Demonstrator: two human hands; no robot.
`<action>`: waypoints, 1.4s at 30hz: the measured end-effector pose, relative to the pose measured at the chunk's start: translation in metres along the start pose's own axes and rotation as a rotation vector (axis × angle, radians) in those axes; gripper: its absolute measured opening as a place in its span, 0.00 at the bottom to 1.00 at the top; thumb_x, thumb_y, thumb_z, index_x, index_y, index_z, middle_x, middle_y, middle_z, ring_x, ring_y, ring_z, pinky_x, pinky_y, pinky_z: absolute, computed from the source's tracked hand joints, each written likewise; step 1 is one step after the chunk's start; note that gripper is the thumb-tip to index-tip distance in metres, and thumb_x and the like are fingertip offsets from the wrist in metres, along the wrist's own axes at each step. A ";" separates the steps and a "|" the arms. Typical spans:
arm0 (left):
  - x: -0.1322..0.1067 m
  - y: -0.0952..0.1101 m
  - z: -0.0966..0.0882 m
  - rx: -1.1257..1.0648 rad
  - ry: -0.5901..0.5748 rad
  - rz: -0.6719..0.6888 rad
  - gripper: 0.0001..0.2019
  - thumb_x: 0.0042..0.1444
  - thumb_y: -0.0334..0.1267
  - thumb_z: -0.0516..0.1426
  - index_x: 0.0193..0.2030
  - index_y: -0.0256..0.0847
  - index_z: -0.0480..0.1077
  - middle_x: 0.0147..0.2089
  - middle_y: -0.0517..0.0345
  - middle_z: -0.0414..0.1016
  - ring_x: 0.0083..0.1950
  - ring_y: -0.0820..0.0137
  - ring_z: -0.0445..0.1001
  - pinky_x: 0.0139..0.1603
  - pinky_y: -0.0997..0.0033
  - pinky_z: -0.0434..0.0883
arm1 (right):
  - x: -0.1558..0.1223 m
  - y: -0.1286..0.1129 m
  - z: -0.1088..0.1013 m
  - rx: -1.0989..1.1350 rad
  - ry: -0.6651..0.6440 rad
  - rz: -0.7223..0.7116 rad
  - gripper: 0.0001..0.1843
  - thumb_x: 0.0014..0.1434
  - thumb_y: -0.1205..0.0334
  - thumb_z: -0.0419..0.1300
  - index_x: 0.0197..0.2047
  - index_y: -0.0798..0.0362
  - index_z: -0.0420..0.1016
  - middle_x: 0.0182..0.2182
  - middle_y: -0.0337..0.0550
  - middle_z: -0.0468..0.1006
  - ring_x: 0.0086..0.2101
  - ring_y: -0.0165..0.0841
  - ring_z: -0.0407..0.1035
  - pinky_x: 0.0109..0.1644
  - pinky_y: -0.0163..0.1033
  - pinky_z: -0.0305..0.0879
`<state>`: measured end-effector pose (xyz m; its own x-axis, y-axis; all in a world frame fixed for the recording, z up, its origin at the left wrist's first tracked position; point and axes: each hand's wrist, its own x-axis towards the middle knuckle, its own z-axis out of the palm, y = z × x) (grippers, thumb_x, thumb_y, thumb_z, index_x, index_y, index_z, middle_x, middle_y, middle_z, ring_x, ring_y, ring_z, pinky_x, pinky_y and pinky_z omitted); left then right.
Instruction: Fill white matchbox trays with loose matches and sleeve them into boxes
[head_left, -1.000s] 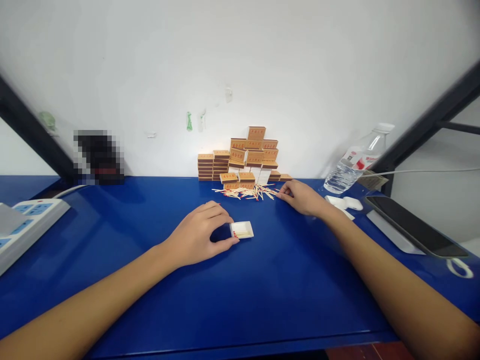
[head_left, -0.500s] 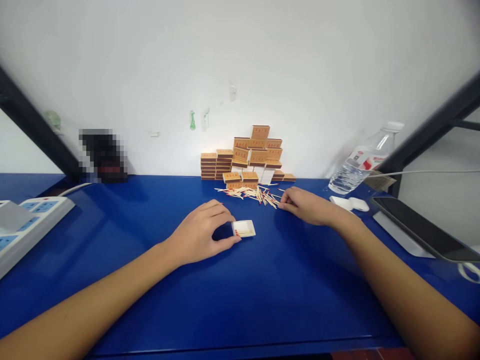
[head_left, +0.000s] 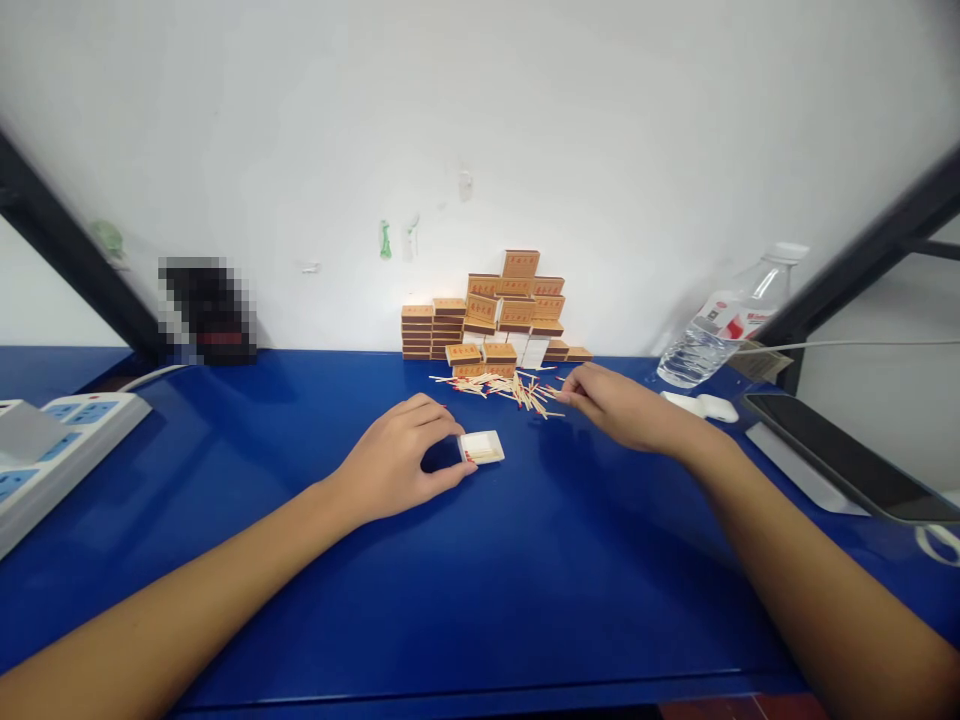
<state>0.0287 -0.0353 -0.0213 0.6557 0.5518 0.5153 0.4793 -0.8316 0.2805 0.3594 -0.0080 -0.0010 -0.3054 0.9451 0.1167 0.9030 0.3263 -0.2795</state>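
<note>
On the blue table [head_left: 525, 570], my left hand [head_left: 397, 460] grips the left end of a small white matchbox tray [head_left: 482, 447] between thumb and fingers; a few red-tipped matches lie inside it. My right hand [head_left: 622, 408] hovers at the right edge of a scattered heap of loose matches [head_left: 510, 388], its fingers pinched together on a match. Behind the heap, stacked brown matchboxes [head_left: 499, 310] stand against the white wall.
A white power strip [head_left: 52, 440] lies at the far left. A plastic water bottle [head_left: 731, 320], a white earbud case [head_left: 705, 405] and a dark phone on a white stand [head_left: 832, 455] sit at the right. Black frame bars slant at both sides.
My right hand drew back slightly from the match heap and lifted a little, fingers pinched. My left hand and the tray stayed nearly in place.
</note>
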 end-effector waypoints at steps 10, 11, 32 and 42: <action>0.000 0.001 0.002 -0.044 -0.006 -0.027 0.12 0.63 0.44 0.65 0.48 0.40 0.77 0.45 0.51 0.81 0.49 0.59 0.76 0.51 0.54 0.75 | -0.018 -0.076 0.017 0.299 -0.041 -0.288 0.11 0.75 0.56 0.50 0.42 0.50 0.68 0.43 0.46 0.75 0.42 0.37 0.68 0.47 0.42 0.65; 0.000 0.001 0.002 -0.057 -0.003 -0.019 0.12 0.63 0.44 0.65 0.48 0.40 0.77 0.45 0.51 0.81 0.49 0.59 0.76 0.51 0.55 0.75 | -0.018 -0.078 0.018 0.293 -0.041 -0.295 0.11 0.76 0.57 0.50 0.42 0.50 0.68 0.43 0.46 0.74 0.42 0.37 0.68 0.47 0.42 0.65; 0.001 0.001 0.003 -0.060 0.003 0.032 0.11 0.63 0.43 0.65 0.48 0.40 0.77 0.45 0.51 0.81 0.48 0.59 0.76 0.52 0.54 0.75 | -0.017 -0.082 0.034 0.211 -0.090 -0.359 0.06 0.74 0.65 0.53 0.43 0.52 0.69 0.43 0.45 0.74 0.41 0.35 0.69 0.45 0.41 0.64; 0.000 -0.002 0.004 -0.057 -0.022 -0.002 0.12 0.64 0.45 0.65 0.47 0.40 0.77 0.46 0.52 0.81 0.49 0.60 0.76 0.52 0.55 0.75 | -0.019 -0.082 0.032 0.186 -0.034 -0.292 0.05 0.73 0.59 0.58 0.47 0.51 0.72 0.43 0.44 0.76 0.40 0.35 0.71 0.42 0.40 0.64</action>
<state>0.0296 -0.0334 -0.0249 0.6678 0.5539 0.4972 0.4467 -0.8326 0.3275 0.2814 -0.0519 -0.0111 -0.5558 0.8102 0.1862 0.7063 0.5784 -0.4082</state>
